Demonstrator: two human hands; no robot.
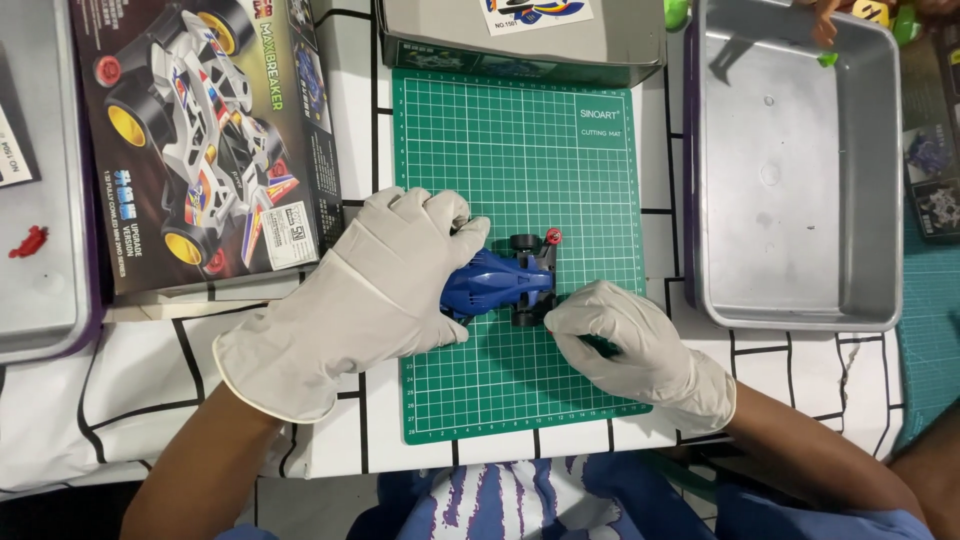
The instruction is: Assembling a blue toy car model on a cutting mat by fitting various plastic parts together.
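Looking down at my bench: the big metal tray [800, 270] on my right sits bare-bottomed, with just a small green bit [828, 59] near its far rim. On my far left, another grey tray [40, 300] holds a little red piece [28, 242]. Up top, a grey lidded box [520, 35] touches the far edge of the green cutting mat [500, 400]. The model kit box [200, 140], printed with a racing car picture, lies just left of the mat.

Now the grip. The blue toy car [498, 283] lies across the middle of the mat, nose hidden under my glove, black wheels and a small red roller at its right end. My left hand [375, 290] is wrapped over the left end of the body, fingers curled close around it, holding it down. My right hand [625, 335] comes in from the right, fingertips [560, 315] pinched narrow and touching the car by the near wheel [527, 317]; whether they pinch a part there, I cannot tell. Both hands wear white gloves.
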